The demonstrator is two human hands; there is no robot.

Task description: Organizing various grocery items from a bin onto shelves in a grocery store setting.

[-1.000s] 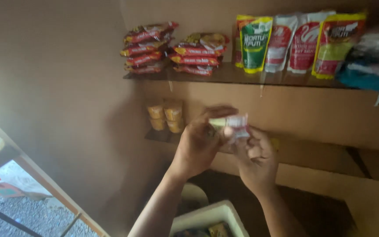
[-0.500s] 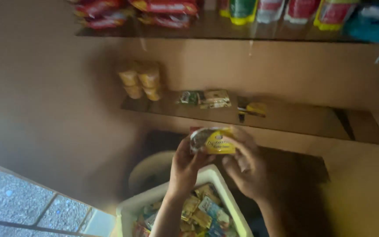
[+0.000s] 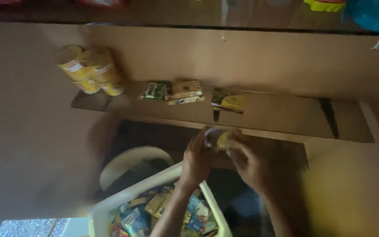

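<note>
Both my hands meet in front of a wooden shelf (image 3: pixel 286 118). My left hand (image 3: pixel 197 161) and my right hand (image 3: pixel 251 162) together hold a small clear packet with yellow contents (image 3: pixel 217 139), just below the shelf's front edge. The picture is blurred, so the packet's details are unclear. Under my arms stands a white tub (image 3: pixel 130 195) filled with several small colourful sachets (image 3: pixel 167 210).
On the shelf lie small green, tan and yellow packets (image 3: pixel 185 92) and, at the left end, stacked yellow tins (image 3: pixel 91 70). A higher shelf (image 3: pixel 189 17) runs along the top edge. A white rounded chair back (image 3: pixel 128 160) stands behind the tub. Brown wall at left and right.
The view has tilted further down: the upper shelf with its pouches has left the picture and the tub has come in. My hands with the packet have dropped from shelf height to below the shelf.
</note>
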